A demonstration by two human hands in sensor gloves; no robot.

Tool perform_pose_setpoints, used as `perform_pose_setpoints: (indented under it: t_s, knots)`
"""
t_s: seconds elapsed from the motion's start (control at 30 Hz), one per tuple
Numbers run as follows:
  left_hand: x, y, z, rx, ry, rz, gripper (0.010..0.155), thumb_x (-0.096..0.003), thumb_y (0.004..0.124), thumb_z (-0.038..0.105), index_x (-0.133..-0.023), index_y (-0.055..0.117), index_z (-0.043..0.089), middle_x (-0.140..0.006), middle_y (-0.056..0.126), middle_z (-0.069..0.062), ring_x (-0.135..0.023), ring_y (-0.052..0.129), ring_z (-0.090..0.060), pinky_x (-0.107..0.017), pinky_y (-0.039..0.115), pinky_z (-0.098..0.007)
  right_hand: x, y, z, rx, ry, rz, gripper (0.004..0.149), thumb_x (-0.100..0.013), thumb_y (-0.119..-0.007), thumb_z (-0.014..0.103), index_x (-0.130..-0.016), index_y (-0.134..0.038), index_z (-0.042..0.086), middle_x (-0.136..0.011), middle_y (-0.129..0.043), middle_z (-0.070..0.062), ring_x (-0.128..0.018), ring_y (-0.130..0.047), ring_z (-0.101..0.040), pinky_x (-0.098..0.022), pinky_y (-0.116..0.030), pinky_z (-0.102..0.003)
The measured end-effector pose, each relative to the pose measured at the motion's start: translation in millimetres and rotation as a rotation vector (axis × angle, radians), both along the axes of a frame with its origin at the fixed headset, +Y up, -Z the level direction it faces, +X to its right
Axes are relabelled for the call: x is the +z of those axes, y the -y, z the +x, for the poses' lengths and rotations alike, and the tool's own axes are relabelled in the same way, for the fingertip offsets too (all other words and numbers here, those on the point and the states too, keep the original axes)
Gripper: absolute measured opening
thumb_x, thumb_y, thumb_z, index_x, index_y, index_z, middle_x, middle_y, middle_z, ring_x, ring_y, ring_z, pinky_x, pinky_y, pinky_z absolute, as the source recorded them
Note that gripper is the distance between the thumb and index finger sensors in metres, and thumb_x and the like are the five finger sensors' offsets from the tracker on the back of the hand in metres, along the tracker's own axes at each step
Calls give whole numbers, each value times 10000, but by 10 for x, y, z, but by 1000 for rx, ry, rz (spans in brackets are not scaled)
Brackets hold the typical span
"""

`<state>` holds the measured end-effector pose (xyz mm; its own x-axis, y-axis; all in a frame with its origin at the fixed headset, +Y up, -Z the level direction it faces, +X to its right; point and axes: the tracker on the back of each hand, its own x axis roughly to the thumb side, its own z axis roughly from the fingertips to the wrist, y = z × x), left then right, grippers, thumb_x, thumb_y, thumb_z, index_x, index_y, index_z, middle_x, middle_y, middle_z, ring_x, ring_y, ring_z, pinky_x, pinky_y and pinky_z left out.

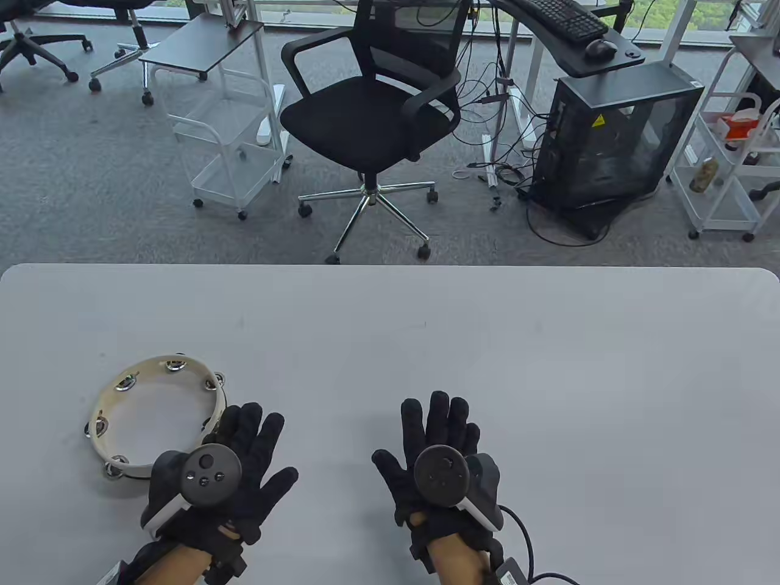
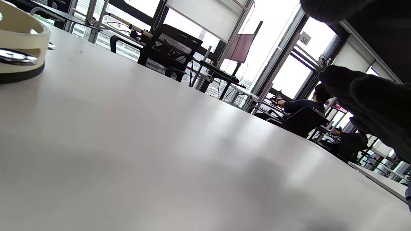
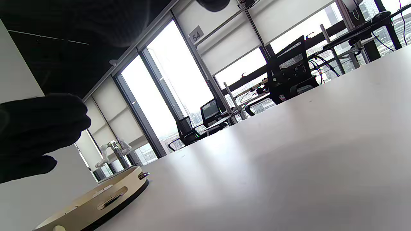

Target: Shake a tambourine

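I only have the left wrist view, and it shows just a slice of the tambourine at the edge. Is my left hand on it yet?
Observer: Not gripping. In the table view the left hand lies flat, fingers spread, beside the tambourine.
Operator: And the right hand?
Observer: The right hand is open on the table, well apart from the tambourine.
Operator: Is the tambourine flat?
Observer: Yes, lying flat on the table.

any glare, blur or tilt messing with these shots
Table view: sharp and evenly lit, with soft shadows under the tambourine, left hand and right hand. Left wrist view: tilted, windows blown out white, near table soft with pale reflections, gloved fingers dark and blurred. Right wrist view: also tilted, bright windows, sheen on the table.
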<state>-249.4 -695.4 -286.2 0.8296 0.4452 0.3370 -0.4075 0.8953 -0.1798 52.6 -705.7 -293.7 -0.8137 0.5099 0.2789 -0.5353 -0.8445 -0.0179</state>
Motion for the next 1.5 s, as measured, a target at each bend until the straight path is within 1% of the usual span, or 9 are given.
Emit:
perform_pose_setpoints:
  t_s: [0.23,0.5,0.7,0.83,0.93,1.03,1.3,1.4,1.5]
  knots:
    - [-57,16,-86,-26,-63,-34,865,-523,608,706,-1143,258,216,-1208,182,-242,-1079,173,-563,-645,306,-774,2,-4,-2,-7,-7,-14,860,-540,-601,591,-1105,-256,43,-1056,-66,-347,-917,-22,-624,-573,-175,-763]
    - [-370,293,-606,-315,-372,-307,940,-527,730,662,-1131,225,149,-1222,372,-227,-1095,275,-566,-651,238,-766,-37,43,-17,5,-18,-82,862,-542,-602,589,-1104,-257,33,-1056,-71,-354,-916,-33,-635,-572,-177,-763]
    - [-544,441,-854,-405,-479,-311,755,-528,823,482,-1122,482,165,-1113,701,-168,-1072,528,-508,-670,275,-755,-63,96,-55,17,-39,-137,864,-544,-602,587,-1103,-254,29,-1058,-81,-359,-918,-46,-641,-573,-183,-763]
    - [-623,511,-947,-464,-520,-295,562,-531,827,398,-1037,711,183,-975,885,-94,-1011,730,-437,-694,352,-737,-91,145,-104,30,-63,-165,865,-544,-602,587,-1103,-255,26,-1058,-84,-359,-916,-51,-645,-572,-185,-764]
    - [-644,525,-973,-445,-514,-302,508,-518,857,389,-976,785,181,-941,916,-75,-986,778,-417,-701,378,-733,-111,176,-140,42,-77,-177,864,-544,-601,588,-1103,-256,26,-1059,-85,-358,-918,-53,-644,-573,-186,-764]
    - [-660,543,-1005,-429,-512,-258,517,-506,847,485,-923,839,180,-891,960,-65,-951,828,-403,-697,408,-725,-124,202,-166,48,-85,-184,868,-543,-600,590,-1103,-249,27,-1059,-85,-359,-919,-56,-646,-573,-186,-765]
    - [-680,537,-1052,-346,-458,-251,502,-502,850,492,-887,876,170,-855,1003,-41,-937,874,-361,-704,451,-715,-128,197,-161,24,-89,-187,872,-543,-598,592,-1101,-237,25,-1060,-88,-360,-919,-63,-649,-574,-191,-765]
    - [-636,397,-1088,-225,-465,-158,511,-489,845,478,-885,869,157,-828,1007,-54,-915,893,-348,-704,473,-713,-123,148,-125,-18,-84,-166,873,-544,-599,590,-1100,-237,23,-1059,-87,-360,-920,-62,-649,-574,-190,-765]
    - [-560,224,-1159,33,-465,-79,518,-484,838,472,-881,860,140,-809,1004,-41,-893,902,-348,-693,491,-716,-110,78,-81,-81,-82,-121,874,-544,-598,590,-1099,-234,21,-1059,-87,-360,-921,-65,-647,-573,-191,-765]
